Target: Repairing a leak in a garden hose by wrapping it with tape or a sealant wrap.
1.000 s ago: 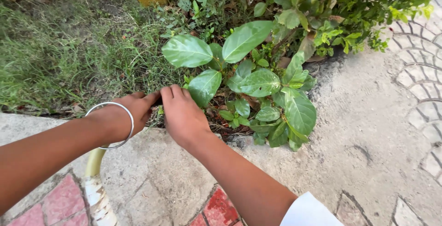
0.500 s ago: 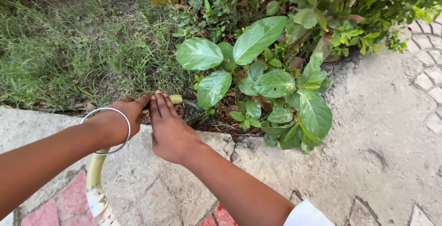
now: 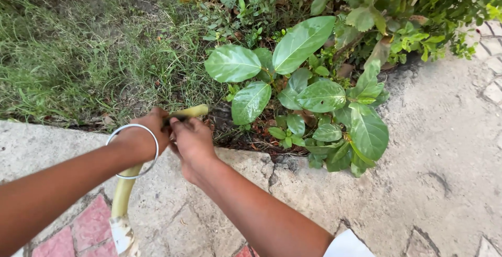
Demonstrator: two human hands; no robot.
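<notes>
Partly hidden: yellow hose (image 3: 125, 194) under left hand (image 3: 149, 136), right hand (image 3: 193, 142); both fingers closed around it

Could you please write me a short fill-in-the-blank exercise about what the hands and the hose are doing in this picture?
1. Both hands, the left hand and the right hand, grip a pale yellow ____.
2. The left wrist wears a silver ____.
3. The hose end points toward a plant with broad ____ leaves.
4. Beyond the left hand grows a patch of ____.

Missing words: hose; bangle; green; grass
</notes>
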